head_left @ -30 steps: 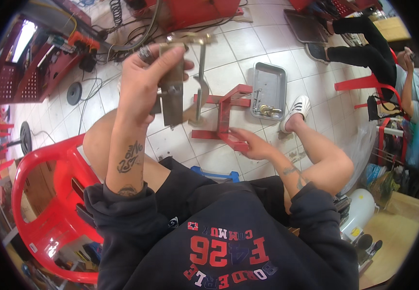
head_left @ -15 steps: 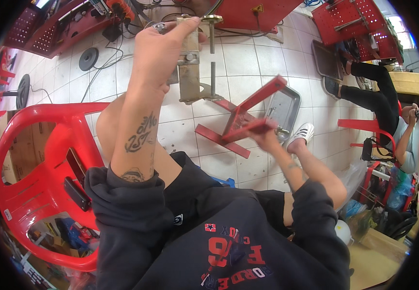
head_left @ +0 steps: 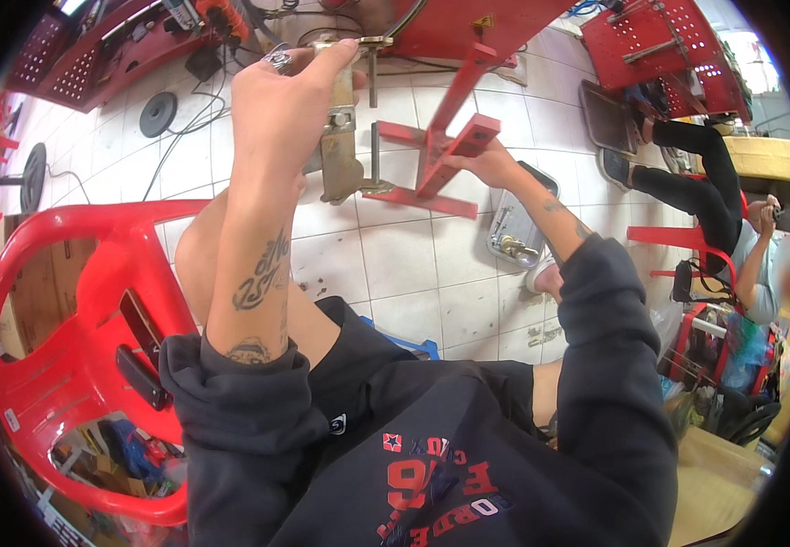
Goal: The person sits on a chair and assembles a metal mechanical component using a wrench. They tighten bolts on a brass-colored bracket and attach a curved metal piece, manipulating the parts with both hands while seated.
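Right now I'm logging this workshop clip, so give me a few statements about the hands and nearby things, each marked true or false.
1. The left hand grips a tan metal part held up off the floor. True.
2. The right hand rests on a blue frame. False: it holds a red metal frame.
3. A metal tray lies on the tiled floor. True.
4. The red plastic chair stands at the person's right. False: it is at their left.
5. Another person sits at the right. True.
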`<state>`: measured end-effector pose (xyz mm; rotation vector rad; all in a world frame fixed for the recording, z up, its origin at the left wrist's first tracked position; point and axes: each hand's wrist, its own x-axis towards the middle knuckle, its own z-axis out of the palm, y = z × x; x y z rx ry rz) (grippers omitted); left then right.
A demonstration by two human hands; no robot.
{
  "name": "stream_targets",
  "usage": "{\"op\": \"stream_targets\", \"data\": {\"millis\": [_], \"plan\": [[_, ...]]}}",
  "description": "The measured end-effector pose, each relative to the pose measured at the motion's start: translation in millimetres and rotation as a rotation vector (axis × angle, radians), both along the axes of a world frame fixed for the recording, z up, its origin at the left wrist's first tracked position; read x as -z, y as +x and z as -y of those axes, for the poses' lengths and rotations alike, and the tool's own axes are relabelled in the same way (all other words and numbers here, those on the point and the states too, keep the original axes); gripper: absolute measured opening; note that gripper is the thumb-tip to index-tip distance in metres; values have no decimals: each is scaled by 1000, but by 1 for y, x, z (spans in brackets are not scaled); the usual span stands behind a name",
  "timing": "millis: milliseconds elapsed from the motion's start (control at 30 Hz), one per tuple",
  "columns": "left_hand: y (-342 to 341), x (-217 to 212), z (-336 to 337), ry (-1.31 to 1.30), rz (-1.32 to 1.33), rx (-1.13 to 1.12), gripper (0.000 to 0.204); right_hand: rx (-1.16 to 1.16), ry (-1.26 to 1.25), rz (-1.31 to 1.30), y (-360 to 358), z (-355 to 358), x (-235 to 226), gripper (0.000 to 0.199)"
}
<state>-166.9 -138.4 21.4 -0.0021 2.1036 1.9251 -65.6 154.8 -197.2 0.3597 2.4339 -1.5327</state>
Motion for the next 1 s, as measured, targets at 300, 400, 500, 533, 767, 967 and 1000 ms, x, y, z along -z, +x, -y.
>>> {"op": "stream_targets", "data": {"millis": [300, 400, 500, 533, 767, 967, 1000], "plan": [[6, 0, -21, 71, 115, 71, 26, -3, -96, -85, -47, -23, 36, 39], [7, 3, -28, 87, 128, 84, 26, 49, -160, -149, -53, -36, 55, 38], [9, 12, -31, 75, 110, 99, 26, 9, -204, -154, -52, -39, 52, 38], [9, 14, -31, 65, 93, 102, 26, 0, -99, -141, -50, -38, 44, 37], [13, 17, -45, 47, 128, 92, 28, 189, -32, -67, 1, -52, 55, 58], [25, 23, -57, 35, 194, 188, 27, 423, 409, 300, 199, -58, 209, 71], [30, 19, -58, 25, 203, 145, 27, 379, 508, 356, 208, -44, 214, 74]]}}
